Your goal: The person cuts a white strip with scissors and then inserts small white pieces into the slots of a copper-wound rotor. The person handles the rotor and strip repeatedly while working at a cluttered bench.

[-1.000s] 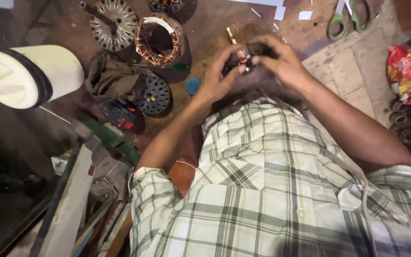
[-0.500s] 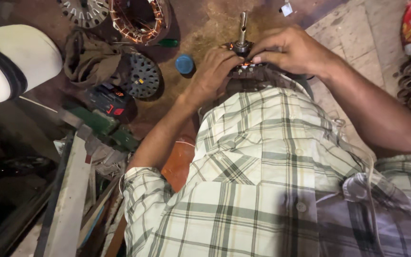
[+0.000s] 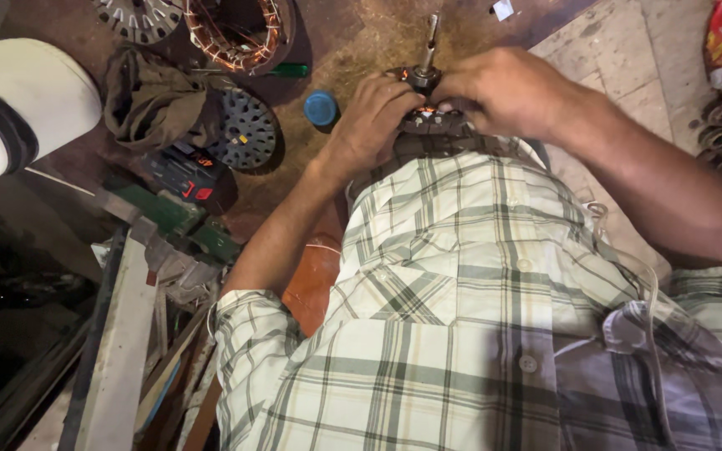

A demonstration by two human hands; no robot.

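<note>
Both hands gripped motor rotor (image 3: 424,108) from opposite sides: left hand (image 3: 371,117) at 9 o'clock, right hand (image 3: 507,88) at 3 o'clock, fingers curled on windings. Rotor rested against lap; steel shaft (image 3: 430,38) pointed 12 o'clock. Blue cap (image 3: 321,108) lay at 9 o'clock, nearer left hand.

We look steeply down from the head camera, close over our own green-and-white checked shirt (image 3: 461,334). The view faces forward across the brown rusty work floor (image 3: 361,42), whose far edge meets the frame's top.
</note>
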